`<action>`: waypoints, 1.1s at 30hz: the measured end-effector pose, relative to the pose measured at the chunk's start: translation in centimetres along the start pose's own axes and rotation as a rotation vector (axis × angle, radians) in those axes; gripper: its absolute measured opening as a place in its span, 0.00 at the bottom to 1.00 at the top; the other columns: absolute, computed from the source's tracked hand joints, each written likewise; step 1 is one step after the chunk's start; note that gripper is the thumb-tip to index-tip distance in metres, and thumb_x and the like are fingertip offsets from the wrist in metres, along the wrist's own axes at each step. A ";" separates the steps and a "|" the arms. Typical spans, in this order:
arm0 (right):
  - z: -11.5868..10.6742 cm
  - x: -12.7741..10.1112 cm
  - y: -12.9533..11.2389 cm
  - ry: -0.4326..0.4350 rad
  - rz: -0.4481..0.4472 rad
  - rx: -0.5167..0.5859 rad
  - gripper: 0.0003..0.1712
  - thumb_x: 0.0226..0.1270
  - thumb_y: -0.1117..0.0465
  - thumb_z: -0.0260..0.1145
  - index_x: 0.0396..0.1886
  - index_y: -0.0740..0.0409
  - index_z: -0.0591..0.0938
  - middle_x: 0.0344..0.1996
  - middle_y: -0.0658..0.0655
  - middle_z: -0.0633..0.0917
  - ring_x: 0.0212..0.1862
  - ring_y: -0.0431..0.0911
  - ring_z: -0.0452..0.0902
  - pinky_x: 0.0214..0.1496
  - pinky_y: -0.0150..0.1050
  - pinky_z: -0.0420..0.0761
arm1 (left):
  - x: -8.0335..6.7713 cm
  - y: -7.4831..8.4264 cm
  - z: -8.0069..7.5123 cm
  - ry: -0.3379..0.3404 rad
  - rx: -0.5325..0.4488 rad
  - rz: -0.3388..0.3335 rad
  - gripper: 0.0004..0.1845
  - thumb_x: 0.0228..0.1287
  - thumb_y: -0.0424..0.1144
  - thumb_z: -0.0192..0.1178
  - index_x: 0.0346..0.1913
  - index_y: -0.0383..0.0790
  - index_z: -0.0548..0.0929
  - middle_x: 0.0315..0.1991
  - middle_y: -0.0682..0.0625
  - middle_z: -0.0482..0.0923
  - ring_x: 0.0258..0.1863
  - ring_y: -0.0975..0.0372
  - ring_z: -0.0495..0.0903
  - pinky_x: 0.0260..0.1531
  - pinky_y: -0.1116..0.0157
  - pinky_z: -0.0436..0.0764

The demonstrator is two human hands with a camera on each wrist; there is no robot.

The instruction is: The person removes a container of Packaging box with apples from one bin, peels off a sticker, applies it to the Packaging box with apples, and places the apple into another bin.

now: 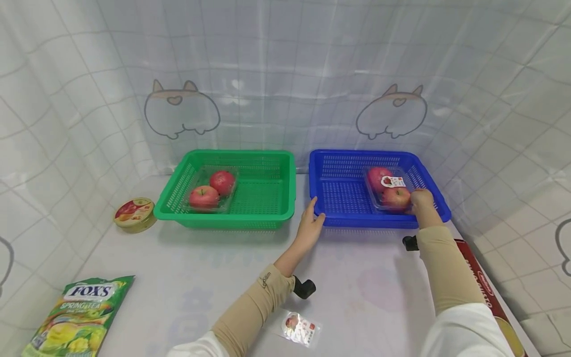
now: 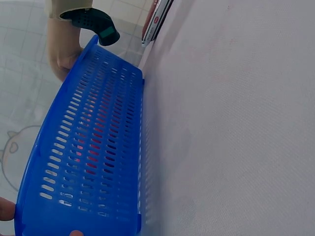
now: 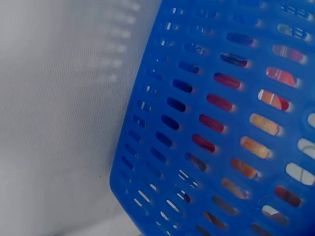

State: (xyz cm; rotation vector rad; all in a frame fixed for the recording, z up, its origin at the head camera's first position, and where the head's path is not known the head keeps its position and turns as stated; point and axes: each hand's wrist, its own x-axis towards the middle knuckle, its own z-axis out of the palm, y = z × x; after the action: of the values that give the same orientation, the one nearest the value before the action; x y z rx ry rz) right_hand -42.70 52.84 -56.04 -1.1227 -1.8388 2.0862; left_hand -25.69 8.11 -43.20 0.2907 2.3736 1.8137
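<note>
1. Table (image 1: pixel 232 267), white cloth cover, carries everything; tiled curtain with cartoon prints behind.
2. Blue basket (image 1: pixel 343 198) at back right of table, green basket (image 1: pixel 263 198) just beside it on the left, rims apart.
3. Red box (image 1: pixel 484 282) lies along the table's right edge, partly under the right sleeve.
4. Green candy bag (image 1: pixel 80 317) at front left corner.
5. Apple pack (image 1: pixel 389 191), clear tray with two red apples and a label, sits in the right half of the blue basket; a second apple pack (image 1: pixel 210 191) in the left part of the green basket.
6. Right hand (image 1: pixel 421 201) is inside the blue basket, grip closed on the near end of the apple pack.
7. Left hand (image 1: pixel 311 220) rests on the blue basket's front-left corner, grip released, fingers straight against the rim.
8. Round tin (image 1: pixel 134 214) left of the green basket.
9. Small sachet (image 1: pixel 301 328) on the table by the left forearm.
</note>
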 end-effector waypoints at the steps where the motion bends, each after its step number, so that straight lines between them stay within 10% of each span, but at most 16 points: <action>1: 0.4 -1.0 -0.3 0.029 -0.019 -0.016 0.36 0.55 0.77 0.48 0.63 0.48 0.68 0.64 0.53 0.60 0.61 0.57 0.61 0.33 0.74 0.68 | 0.0 0.0 0.0 0.002 -0.003 0.000 0.30 0.71 0.38 0.42 0.73 0.43 0.48 0.70 0.39 0.50 0.66 0.47 0.58 0.61 0.49 0.63; 9: 1.1 -6.5 -1.9 0.032 -0.051 -0.125 0.39 0.59 0.64 0.61 0.70 0.53 0.58 0.66 0.59 0.60 0.58 0.49 0.64 0.45 0.57 0.76 | 0.0 -0.2 0.2 -0.005 -0.001 -0.013 0.30 0.71 0.38 0.42 0.73 0.43 0.48 0.70 0.39 0.49 0.67 0.47 0.55 0.62 0.49 0.61; 13: 3.2 -18.5 -5.3 0.069 -0.153 -0.266 0.37 0.61 0.62 0.58 0.69 0.60 0.58 0.67 0.66 0.55 0.65 0.53 0.55 0.63 0.42 0.64 | 0.1 -0.1 0.0 -0.017 -0.005 -0.007 0.30 0.71 0.39 0.42 0.73 0.45 0.47 0.70 0.38 0.50 0.66 0.47 0.58 0.60 0.48 0.63; 17: 5.5 -27.6 -7.6 0.072 -0.260 -0.449 0.36 0.64 0.63 0.49 0.72 0.59 0.52 0.68 0.70 0.47 0.68 0.63 0.41 0.68 0.54 0.52 | 0.0 0.1 -0.2 -0.033 -0.006 -0.021 0.31 0.71 0.42 0.42 0.73 0.46 0.45 0.70 0.37 0.49 0.64 0.46 0.60 0.60 0.48 0.63; 28: 9.4 -34.3 -7.4 -0.114 -0.474 -0.394 0.32 0.67 0.62 0.49 0.71 0.58 0.56 0.64 0.67 0.59 0.50 0.50 0.64 0.45 0.37 0.71 | -1.2 1.4 -0.9 -0.095 0.012 -0.078 0.36 0.70 0.48 0.44 0.74 0.50 0.39 0.70 0.35 0.43 0.63 0.44 0.60 0.60 0.45 0.62; 33: 11.0 -36.7 -6.6 -0.281 -0.483 -0.306 0.32 0.68 0.63 0.48 0.71 0.59 0.54 0.70 0.64 0.53 0.68 0.55 0.51 0.66 0.49 0.57 | -2.2 1.6 -2.0 -0.090 0.034 -0.058 0.36 0.70 0.49 0.44 0.74 0.49 0.40 0.70 0.36 0.44 0.64 0.43 0.59 0.58 0.43 0.62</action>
State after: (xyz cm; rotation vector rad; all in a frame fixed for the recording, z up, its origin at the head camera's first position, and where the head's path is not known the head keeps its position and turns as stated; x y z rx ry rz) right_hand -25.60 25.30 -34.61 -0.3695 -2.3280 1.7863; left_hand -23.87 6.15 -41.11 0.2979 2.3284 1.6996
